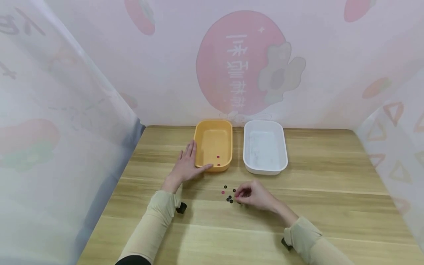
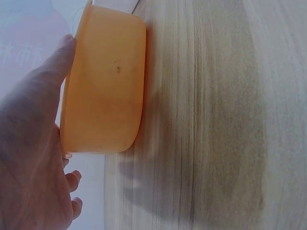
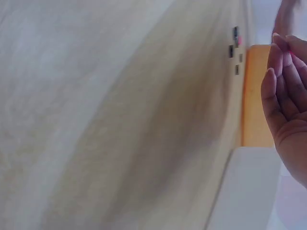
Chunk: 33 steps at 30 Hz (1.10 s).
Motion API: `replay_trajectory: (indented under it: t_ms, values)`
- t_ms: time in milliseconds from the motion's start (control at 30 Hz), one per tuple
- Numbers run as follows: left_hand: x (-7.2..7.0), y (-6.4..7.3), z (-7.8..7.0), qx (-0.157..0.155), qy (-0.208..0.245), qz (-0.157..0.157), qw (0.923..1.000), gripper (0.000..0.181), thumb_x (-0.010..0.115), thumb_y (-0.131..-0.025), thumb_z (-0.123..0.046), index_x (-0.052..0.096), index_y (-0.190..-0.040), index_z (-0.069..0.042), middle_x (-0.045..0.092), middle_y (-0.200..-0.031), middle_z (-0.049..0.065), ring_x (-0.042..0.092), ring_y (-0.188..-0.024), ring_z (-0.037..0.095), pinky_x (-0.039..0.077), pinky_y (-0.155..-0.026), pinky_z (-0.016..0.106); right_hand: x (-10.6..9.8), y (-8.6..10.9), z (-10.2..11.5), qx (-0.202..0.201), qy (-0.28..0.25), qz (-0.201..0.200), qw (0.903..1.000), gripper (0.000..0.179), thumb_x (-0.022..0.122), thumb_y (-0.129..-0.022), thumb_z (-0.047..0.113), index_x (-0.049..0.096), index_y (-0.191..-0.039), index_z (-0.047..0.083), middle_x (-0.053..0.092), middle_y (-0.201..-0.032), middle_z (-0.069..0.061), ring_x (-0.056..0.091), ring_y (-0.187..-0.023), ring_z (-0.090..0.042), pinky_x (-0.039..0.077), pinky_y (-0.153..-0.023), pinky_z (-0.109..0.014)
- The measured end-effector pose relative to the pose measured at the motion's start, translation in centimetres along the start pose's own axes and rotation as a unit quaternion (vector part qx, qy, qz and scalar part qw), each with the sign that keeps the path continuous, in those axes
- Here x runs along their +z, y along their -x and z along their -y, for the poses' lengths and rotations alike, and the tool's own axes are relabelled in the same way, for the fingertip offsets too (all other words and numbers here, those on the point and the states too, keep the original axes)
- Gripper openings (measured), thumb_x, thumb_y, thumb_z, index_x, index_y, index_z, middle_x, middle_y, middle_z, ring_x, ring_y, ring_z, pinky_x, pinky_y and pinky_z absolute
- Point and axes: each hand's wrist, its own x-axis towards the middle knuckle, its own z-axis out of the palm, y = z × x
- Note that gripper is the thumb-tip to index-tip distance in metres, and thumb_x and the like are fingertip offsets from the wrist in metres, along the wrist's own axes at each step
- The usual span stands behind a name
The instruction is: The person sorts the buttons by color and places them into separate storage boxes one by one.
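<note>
The person's right hand (image 1: 255,196) pinched a small, round, pink-red piece (image 1: 237,196) between thumb and fingertips, low over the wood-grain table (image 1: 331,191). The left hand (image 1: 186,167) lay spread with its fingers extended, the fingertips at the left side of a rectangular, round-cornered orange tray (image 1: 213,141) and the thumb along its near rim. Just beside the right fingertips, on the table, was a loose group of small, round black pieces (image 1: 231,201), three of them close together, with one round pink piece (image 1: 223,192) among them. Two more pink pieces (image 1: 218,157) were inside the orange tray, toward its near end. To the right of that tray, a narrow gap away, stood a white tray (image 1: 265,147) of similar shape. Both arms wore beige sleeves (image 1: 155,217), with a small black object (image 1: 181,208) near each cuff. Behind the table hung a pale printed backdrop (image 1: 159,81) bearing a large pink circle (image 1: 218,62), white characters and a greyish flower (image 1: 276,79).
</note>
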Motion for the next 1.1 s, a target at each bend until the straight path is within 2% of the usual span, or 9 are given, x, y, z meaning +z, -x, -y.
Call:
replay_trajectory:
  t_ms: [200, 433, 533, 767, 1100]
  values:
    - [0.0, 0.0, 0.1, 0.001, -0.004, 0.001, 1.0000, 0.127, 0.055, -0.097, -0.084, 0.004, -0.175, 0.003, -0.005, -0.186, 0.018, 0.008, -0.174, 0.042, 0.011, -0.141, 0.065, -0.3, 0.8, 1.5, -0.019, -0.011, -0.009, 0.9997, 0.016, 0.085, -0.090, -0.001, 0.081, -0.105, -0.007, 0.084, -0.096, -0.016, 0.070, -0.079, 0.001, 0.062, -0.073, -0.021]
    - [-0.1, -0.3, 0.1, 0.000, -0.004, 0.004, 1.0000, 0.129, 0.052, -0.096, -0.087, 0.000, -0.175, 0.002, -0.006, -0.186, 0.018, 0.005, -0.174, 0.042, 0.008, -0.141, 0.064, -1.0, 1.8, 2.4, -0.033, -0.026, -0.022, 0.9989, 0.022, 0.086, -0.092, 0.005, 0.081, -0.108, -0.008, 0.085, -0.099, -0.017, 0.073, -0.083, 0.001, 0.065, -0.079, -0.024]
    - [-0.1, -0.4, 0.2, 0.002, -0.004, 0.000, 1.0000, 0.129, 0.054, -0.096, -0.085, 0.000, -0.175, 0.002, -0.006, -0.186, 0.018, 0.006, -0.174, 0.042, 0.009, -0.141, 0.064, -1.3, 2.2, 2.6, -0.044, -0.019, -0.041, 0.9980, 0.018, 0.085, -0.093, 0.006, 0.082, -0.106, -0.006, 0.085, -0.097, -0.015, 0.073, -0.085, 0.001, 0.064, -0.081, -0.025]
    - [-0.1, -0.3, 0.2, 0.000, -0.001, 0.003, 1.0000, 0.129, 0.054, -0.097, -0.084, -0.003, -0.175, 0.000, -0.008, -0.186, 0.017, 0.005, -0.174, 0.041, 0.009, -0.141, 0.063, -2.1, 3.1, 3.7, -0.075, 0.017, -0.092, 0.9928, 0.010, 0.086, -0.092, 0.006, 0.084, -0.102, 0.005, 0.085, -0.095, -0.007, 0.073, -0.088, 0.001, 0.058, -0.095, -0.025]
    - [0.2, -0.3, 0.4, -0.001, 0.000, 0.006, 1.0000, 0.130, 0.054, -0.096, -0.086, -0.001, -0.175, 0.001, -0.008, -0.186, 0.017, 0.006, -0.174, 0.041, 0.010, -0.141, 0.064, -3.3, 3.9, 5.5, -0.092, 0.043, -0.124, 0.9870, 0.010, 0.087, -0.091, 0.004, 0.084, -0.100, 0.006, 0.084, -0.094, -0.004, 0.071, -0.089, 0.000, 0.057, -0.093, -0.022]
